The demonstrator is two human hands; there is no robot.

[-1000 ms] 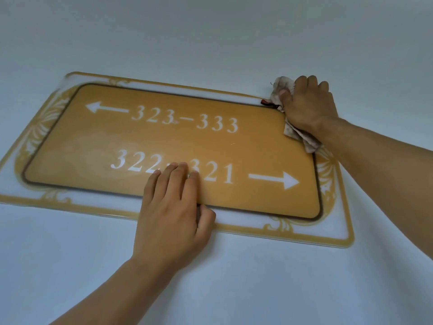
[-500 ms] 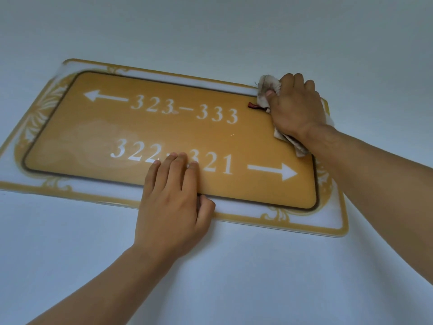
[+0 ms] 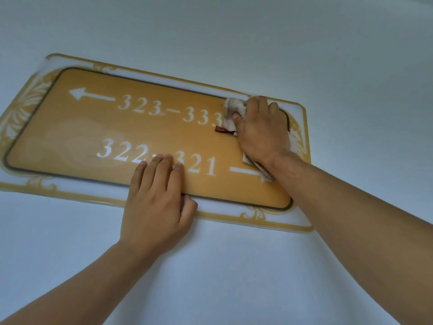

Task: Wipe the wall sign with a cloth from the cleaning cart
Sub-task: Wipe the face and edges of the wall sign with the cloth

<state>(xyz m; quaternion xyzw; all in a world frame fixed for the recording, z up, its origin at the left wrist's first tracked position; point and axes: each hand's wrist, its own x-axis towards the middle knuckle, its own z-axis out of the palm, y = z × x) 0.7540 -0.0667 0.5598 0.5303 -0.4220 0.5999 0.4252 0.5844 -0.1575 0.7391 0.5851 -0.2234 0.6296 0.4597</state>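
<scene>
The wall sign [image 3: 98, 127] is a gold panel with white room numbers and arrows, set in a clear frame with gold scrollwork. My right hand [image 3: 260, 130] presses a crumpled whitish cloth [image 3: 233, 109] against the sign's upper right part, just right of "333". A small red tag sticks out from under the cloth. Part of the cloth trails below my wrist over the right arrow. My left hand [image 3: 157, 200] lies flat, fingers together, on the sign's lower edge, covering the dash between "322" and "321".
A plain pale grey-white wall [image 3: 234, 266] surrounds the sign on all sides. The cleaning cart is not in view.
My right hand has slid the cloth leftward and down from the sign's top right corner onto the gold panel beside "333". My left hand has stayed in place on the lower edge.
</scene>
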